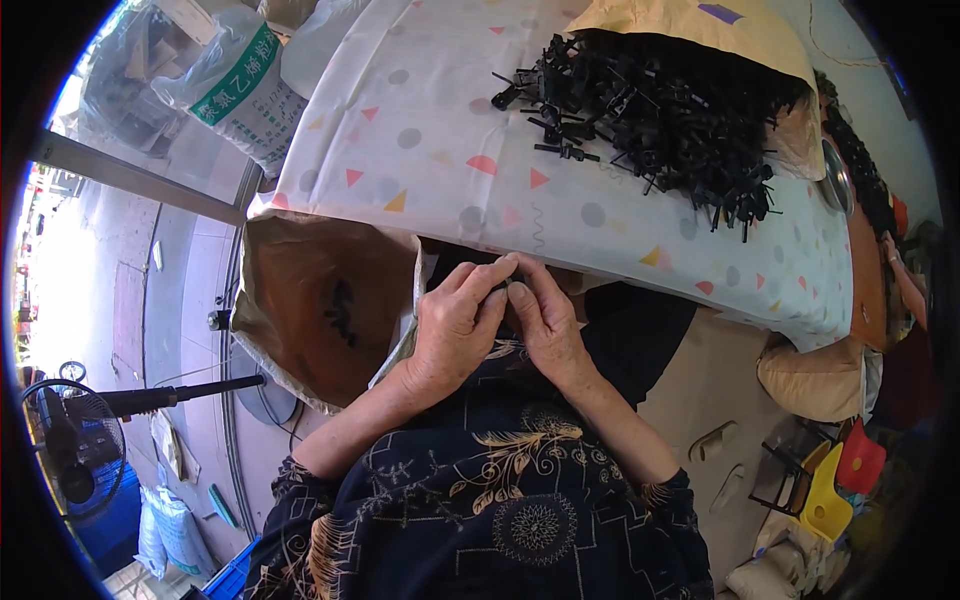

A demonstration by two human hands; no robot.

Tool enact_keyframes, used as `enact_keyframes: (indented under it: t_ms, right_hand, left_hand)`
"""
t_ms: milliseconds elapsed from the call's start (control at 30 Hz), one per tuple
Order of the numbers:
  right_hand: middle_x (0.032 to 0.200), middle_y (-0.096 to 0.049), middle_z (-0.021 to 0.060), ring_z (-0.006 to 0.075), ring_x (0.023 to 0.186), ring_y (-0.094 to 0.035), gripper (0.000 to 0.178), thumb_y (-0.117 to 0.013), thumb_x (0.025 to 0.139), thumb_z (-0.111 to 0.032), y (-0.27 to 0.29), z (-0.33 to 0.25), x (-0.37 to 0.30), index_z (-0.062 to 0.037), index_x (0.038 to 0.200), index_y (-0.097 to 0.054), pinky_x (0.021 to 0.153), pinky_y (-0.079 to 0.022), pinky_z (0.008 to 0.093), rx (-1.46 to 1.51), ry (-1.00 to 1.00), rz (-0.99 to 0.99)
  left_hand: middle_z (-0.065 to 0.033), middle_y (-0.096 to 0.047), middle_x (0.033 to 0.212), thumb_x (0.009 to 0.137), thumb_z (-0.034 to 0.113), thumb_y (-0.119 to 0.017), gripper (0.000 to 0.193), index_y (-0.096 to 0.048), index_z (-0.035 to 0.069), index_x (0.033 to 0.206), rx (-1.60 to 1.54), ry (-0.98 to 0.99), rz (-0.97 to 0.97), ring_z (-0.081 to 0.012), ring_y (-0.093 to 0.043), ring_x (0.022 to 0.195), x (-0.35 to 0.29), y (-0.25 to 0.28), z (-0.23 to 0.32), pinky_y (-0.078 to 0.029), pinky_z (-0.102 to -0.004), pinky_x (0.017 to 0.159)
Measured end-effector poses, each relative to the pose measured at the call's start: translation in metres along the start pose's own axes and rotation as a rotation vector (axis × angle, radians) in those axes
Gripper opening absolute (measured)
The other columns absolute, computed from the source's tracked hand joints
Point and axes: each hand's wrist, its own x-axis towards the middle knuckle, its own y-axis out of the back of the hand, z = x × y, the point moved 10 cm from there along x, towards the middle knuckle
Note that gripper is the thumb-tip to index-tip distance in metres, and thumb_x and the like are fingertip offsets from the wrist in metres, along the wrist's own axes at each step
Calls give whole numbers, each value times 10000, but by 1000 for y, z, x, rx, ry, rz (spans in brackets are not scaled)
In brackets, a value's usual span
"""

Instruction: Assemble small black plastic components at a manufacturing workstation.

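Note:
My left hand (447,322) and my right hand (552,328) meet at the near edge of the table, fingertips together. Pinched between them is a small black part (507,284), mostly covered by the fingers, so its exact shape cannot be made out. A large heap of thin black plastic parts (660,125) spreads over the table beyond my hands, to the right. To the left of my left hand stands an open brown paper sack (290,290), with a few black pieces (341,312) inside.
A cover with coloured shapes lies over the table (420,130). Behind the heap rests a tan sack (720,35). A fan (75,440) and printed bags (235,90) are at the left. Right of me are a stuffed sack (815,380), a yellow chair (828,495) and slippers (712,440). Another person's arm (905,280) shows far right.

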Motion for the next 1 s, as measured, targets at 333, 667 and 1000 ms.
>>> enact_keyframes:
  t_ms: [333, 667, 1000]
  right_hand:
    - [860, -525, -8, 27, 658, -441, 346, -466, 1002, -212, 1, 21, 6, -42, 1303, -453, 564, -377, 169, -81, -54, -84]
    - [742, -572, -5, 31, 500, -448, 100, -552, 952, -120, 20, -3, 3, -50, 1023, -563, 438, -353, 164, 177, 30, -25]
    - [661, -490, -56, 15, 483, -364, 145, -630, 915, -203, 20, 12, 8, -69, 922, -574, 424, -272, 172, 446, -97, -134]
  left_hand:
    - [-151, -638, 877, 818, 11, -587, 343, -557, 58, 1156, 66, 51, -65, -330, -646, 752, -2, -7, -16, -517, -383, 629]
    - [-77, -577, 1097, 973, 93, -487, 335, -417, 73, 1300, -1010, 572, -164, -156, -650, 825, -5, -19, -51, -506, -211, 685]
    - [-5, -557, 918, 942, 70, -530, 363, -471, 78, 1301, -968, 621, -368, -115, -631, 744, -17, -46, -32, -486, -185, 603]
